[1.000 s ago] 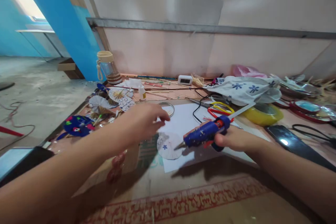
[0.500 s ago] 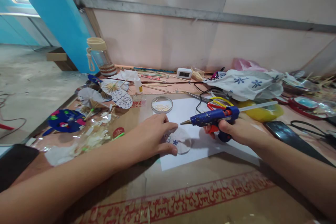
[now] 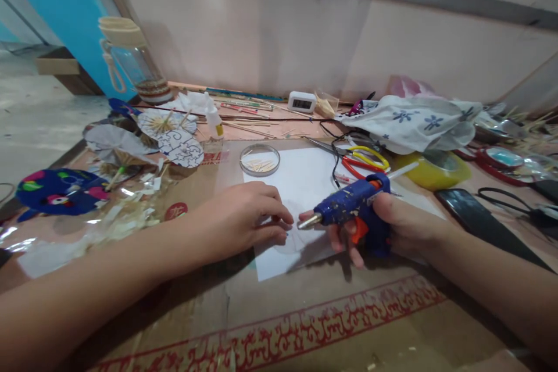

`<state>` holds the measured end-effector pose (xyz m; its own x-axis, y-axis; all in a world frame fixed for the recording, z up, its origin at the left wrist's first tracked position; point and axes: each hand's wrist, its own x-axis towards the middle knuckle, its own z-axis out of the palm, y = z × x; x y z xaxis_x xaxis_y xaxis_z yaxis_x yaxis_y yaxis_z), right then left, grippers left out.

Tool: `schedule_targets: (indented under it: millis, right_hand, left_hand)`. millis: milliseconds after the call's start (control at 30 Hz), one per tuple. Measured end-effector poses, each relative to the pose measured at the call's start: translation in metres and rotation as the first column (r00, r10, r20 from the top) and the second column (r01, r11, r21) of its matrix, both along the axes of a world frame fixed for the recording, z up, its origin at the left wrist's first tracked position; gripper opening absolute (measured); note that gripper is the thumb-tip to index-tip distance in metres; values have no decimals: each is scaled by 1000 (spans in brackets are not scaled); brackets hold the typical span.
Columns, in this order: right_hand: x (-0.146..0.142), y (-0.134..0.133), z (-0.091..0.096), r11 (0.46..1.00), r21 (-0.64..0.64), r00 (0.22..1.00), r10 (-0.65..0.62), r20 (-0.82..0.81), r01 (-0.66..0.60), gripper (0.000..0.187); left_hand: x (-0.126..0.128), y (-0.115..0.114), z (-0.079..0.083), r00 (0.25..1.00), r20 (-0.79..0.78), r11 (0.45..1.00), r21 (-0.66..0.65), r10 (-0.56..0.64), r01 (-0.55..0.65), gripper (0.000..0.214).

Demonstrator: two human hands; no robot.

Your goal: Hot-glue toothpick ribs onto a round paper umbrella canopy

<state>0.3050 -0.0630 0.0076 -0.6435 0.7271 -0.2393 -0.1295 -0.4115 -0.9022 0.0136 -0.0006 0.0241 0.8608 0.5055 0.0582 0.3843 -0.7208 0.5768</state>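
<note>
My right hand (image 3: 394, 226) grips a blue glue gun (image 3: 349, 204) with an orange trigger, its metal nozzle pointing left and down towards a small round paper piece (image 3: 293, 239). That piece lies on a white sheet (image 3: 300, 186) and is mostly hidden. My left hand (image 3: 244, 220) rests on the sheet with fingers curled and pinched on the paper piece, fingertips almost touching the nozzle. A clear round dish of toothpicks (image 3: 260, 160) stands just behind my left hand.
Small paper umbrellas (image 3: 172, 139) and a dark blue one (image 3: 56, 193) lie at the left by a glass jar (image 3: 131, 64). Scissors (image 3: 361, 160), yellow tape roll (image 3: 436, 168), flowered cloth (image 3: 410, 122), a phone (image 3: 475, 222) and a small clock (image 3: 301, 101) crowd the right and back.
The glue gun has dropped and tilted, its nozzle now down at the paper piece by my left fingertips. My left hand curled tighter over the piece. The camera tipped lower.
</note>
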Motion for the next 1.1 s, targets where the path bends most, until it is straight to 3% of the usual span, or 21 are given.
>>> schedule_targets:
  millis: [200, 533, 667, 767, 867, 933, 1033, 1100]
  right_hand:
    - [0, 2, -3, 985, -106, 987, 122, -107, -133, 58]
    - [0, 1, -5, 988, -93, 992, 115, -58, -120, 60]
    - [2, 0, -11, 988, -87, 991, 121, -58, -126, 62]
    - [2, 1, -11, 989, -72, 991, 123, -53, -127, 61]
    - [3, 1, -11, 989, -68, 990, 127, -58, -130, 59]
    - [4, 1, -10, 987, -69, 989, 142, -50, -145, 59]
    - [4, 0, -10, 987, -68, 989, 146, -19, -147, 59]
    - [3, 0, -9, 988, -71, 991, 134, -9, -134, 59]
  left_hand:
    - [1, -4, -8, 998, 14, 998, 18, -55, 55, 15]
    - [9, -16, -8, 999, -44, 996, 82, -27, 31, 19]
    - [4, -12, 0, 973, -225, 997, 61, 54, -41, 19]
    - [-10, -4, 14, 929, -355, 995, 49, 103, -91, 10]
    - [-25, 7, 31, 816, -459, 935, 214, 352, -283, 13]
    - [-31, 16, 41, 814, -359, 865, 392, 456, -312, 17]
    - [-32, 25, 46, 770, -333, 795, 498, 545, -348, 36]
    - [-27, 26, 43, 830, -256, 818, 457, 496, -348, 29]
